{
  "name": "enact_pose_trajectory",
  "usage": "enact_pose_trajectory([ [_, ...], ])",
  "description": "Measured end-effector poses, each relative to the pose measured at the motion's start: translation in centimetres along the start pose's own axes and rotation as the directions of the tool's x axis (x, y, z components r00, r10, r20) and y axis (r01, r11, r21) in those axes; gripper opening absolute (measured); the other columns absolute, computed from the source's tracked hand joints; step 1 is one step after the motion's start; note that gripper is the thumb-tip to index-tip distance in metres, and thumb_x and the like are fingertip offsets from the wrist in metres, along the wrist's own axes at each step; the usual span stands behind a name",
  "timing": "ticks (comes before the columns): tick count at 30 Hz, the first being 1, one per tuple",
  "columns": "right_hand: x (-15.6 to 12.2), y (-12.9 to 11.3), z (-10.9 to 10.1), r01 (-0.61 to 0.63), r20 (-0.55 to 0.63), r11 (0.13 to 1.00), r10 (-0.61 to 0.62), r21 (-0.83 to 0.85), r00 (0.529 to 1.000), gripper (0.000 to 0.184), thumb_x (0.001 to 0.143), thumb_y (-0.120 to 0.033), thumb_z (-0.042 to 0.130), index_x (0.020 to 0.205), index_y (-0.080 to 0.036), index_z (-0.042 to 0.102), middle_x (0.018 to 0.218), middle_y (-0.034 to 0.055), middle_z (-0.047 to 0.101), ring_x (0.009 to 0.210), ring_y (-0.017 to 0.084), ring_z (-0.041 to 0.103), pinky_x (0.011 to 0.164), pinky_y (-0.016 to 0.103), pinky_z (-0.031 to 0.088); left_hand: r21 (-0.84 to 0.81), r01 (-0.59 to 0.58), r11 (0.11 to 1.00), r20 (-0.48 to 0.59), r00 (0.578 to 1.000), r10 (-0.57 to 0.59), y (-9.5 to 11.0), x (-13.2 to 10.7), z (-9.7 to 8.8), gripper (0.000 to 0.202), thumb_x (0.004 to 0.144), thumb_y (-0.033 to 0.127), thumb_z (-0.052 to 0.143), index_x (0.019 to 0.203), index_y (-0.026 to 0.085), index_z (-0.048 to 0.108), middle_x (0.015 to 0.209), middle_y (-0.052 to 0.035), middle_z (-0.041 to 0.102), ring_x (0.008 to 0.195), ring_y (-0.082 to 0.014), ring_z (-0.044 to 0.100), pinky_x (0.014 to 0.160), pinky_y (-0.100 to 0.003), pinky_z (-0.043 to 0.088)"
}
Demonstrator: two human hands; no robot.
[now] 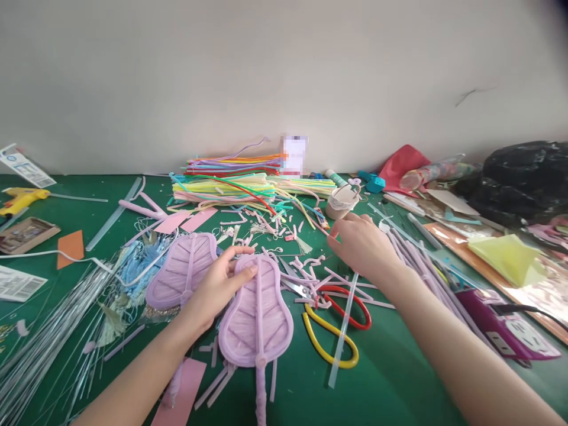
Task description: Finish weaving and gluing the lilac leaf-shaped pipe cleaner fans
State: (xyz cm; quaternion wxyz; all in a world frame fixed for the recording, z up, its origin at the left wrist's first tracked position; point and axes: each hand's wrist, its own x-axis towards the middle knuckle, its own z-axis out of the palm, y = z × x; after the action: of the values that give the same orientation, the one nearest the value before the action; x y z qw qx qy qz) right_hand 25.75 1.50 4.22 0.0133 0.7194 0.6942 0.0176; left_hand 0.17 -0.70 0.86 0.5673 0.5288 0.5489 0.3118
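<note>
Pinching the top rim of the lilac, fuzzy, fan-shaped piece [257,319] at lower centre with my left hand [224,279], I should press lightly, sparing its ribs [258,296]. My right hand [362,244] curls near the beige, round cup [341,205]; I cannot tell whether it grips anything. The handle [261,393] leaves the bottom edge.

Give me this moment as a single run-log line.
left hand: holding lilac fan at top edge | right hand: near tan cup, grip unclear | nearby: scissors, second fan | surface: green table
</note>
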Motion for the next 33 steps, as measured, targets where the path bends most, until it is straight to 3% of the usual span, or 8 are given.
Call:
enact_pose_trajectory([
  [5, 2.7, -0.3, 1.1, 0.050, 0.104, 0.997, -0.045, -0.054, 0.994, 0.023, 0.084, -0.011, 0.051, 0.091, -0.012, 0.073, 0.103, 0.0199, 0.068, 0.107, 0.033, 0.058, 0.073, 0.035, 0.048, -0.040, 0.026, 0.999, 0.032, 0.999, -0.025, -0.8, 0.3, -0.1, 0.043, 0.079, 0.042, 0.065, 0.117, 0.025, 0.055, 0.085, -0.0005, 0.064, 0.086, -0.0215, 0.064, 0.075, -0.031, 0.047],
  [10, 2.8, -1.4, 1.0, 0.038, 0.076, 0.999, -0.036, -0.028, 0.996, 0.029, 0.084, -0.011, 0.051, 0.106, -0.017, 0.069, 0.095, 0.0151, 0.071, 0.086, 0.027, 0.067, 0.062, 0.030, 0.045, -0.076, 0.036, 0.996, 0.041, 0.999, -0.033, -0.9, 0.3, -0.2, 0.041, 0.081, 0.042, 0.064, 0.116, 0.024, 0.054, 0.091, -0.0019, 0.066, 0.093, -0.0226, 0.064, 0.082, -0.034, 0.047],
  [15, 0.2, -0.9, -1.1, -0.005, -0.100, 0.993, 0.016, 0.117, 0.995, 0.021, 0.090, -0.029, 0.049, 0.092, -0.023, 0.068, 0.079, 0.0073, 0.071, 0.069, 0.023, 0.066, 0.054, 0.029, 0.039, -0.072, 0.036, 0.997, 0.045, 0.998, -0.033, -0.8, 0.1, 0.0, 0.042, 0.082, 0.042, 0.062, 0.118, 0.025, 0.052, 0.112, -0.0058, 0.066, 0.105, -0.0233, 0.062, 0.092, -0.037, 0.045],
  [19, -2.8, 1.5, -2.1, -0.085, -0.188, 0.982, 0.118, 0.171, 0.975, 0.020, 0.091, -0.030, 0.045, 0.090, -0.022, 0.063, 0.062, 0.0044, 0.067, 0.058, 0.022, 0.061, 0.054, 0.030, 0.037, -0.042, 0.020, 0.999, 0.022, 1.000, -0.019, -1.0, 0.1, 0.2, 0.042, 0.082, 0.039, 0.062, 0.120, 0.024, 0.051, 0.126, -0.0094, 0.061, 0.117, -0.0255, 0.058, 0.101, -0.040, 0.040],
  [24, -5.9, 5.1, -0.9, -0.181, -0.184, 0.973, 0.206, 0.144, 0.961, 0.033, 0.092, -0.044, 0.043, 0.066, -0.025, 0.050, 0.050, 0.0031, 0.057, 0.047, 0.021, 0.052, 0.048, 0.030, 0.030, -0.025, -0.016, 1.000, 0.036, 0.999, 0.017, -1.3, 0.3, 0.1, 0.044, 0.082, 0.039, 0.061, 0.121, 0.025, 0.050, 0.133, -0.0101, 0.057, 0.126, -0.0257, 0.051, 0.106, -0.041, 0.037],
  [28, -7.4, 6.5, 0.7, -0.100, -0.131, 0.958, 0.140, 0.269, 0.982, 0.014, 0.087, -0.038, 0.051, 0.082, -0.027, 0.060, 0.071, 0.0050, 0.070, 0.058, 0.022, 0.062, 0.052, 0.029, 0.038, 0.025, -0.005, 1.000, 0.029, 1.000, 0.004, -1.2, 0.3, 0.1, 0.043, 0.081, 0.041, 0.062, 0.120, 0.025, 0.053, 0.131, -0.0082, 0.059, 0.126, -0.0258, 0.051, 0.105, -0.039, 0.038],
  [31, -7.9, 6.9, 1.6, -0.157, -0.113, 0.962, 0.186, 0.223, 0.976, 0.035, 0.088, -0.049, 0.047, 0.065, -0.025, 0.056, 0.052, 0.0029, 0.061, 0.049, 0.022, 0.057, 0.048, 0.030, 0.034, 0.029, -0.002, 1.000, 0.016, 1.000, 0.001, -1.0, 0.3, 0.2, 0.042, 0.080, 0.042, 0.063, 0.118, 0.026, 0.055, 0.127, -0.0078, 0.061, 0.123, -0.0267, 0.053, 0.103, -0.040, 0.038],
  [33, -8.0, 7.2, 2.2, -0.181, -0.136, 0.964, 0.209, 0.195, 0.968, 0.036, 0.091, -0.045, 0.041, 0.067, -0.024, 0.057, 0.049, 0.0026, 0.060, 0.048, 0.023, 0.057, 0.048, 0.030, 0.035, 0.012, 0.007, 1.000, 0.017, 1.000, -0.007, -0.9, 0.3, 0.3, 0.041, 0.080, 0.042, 0.063, 0.117, 0.025, 0.057, 0.124, -0.0073, 0.062, 0.120, -0.0263, 0.055, 0.101, -0.039, 0.040],
])
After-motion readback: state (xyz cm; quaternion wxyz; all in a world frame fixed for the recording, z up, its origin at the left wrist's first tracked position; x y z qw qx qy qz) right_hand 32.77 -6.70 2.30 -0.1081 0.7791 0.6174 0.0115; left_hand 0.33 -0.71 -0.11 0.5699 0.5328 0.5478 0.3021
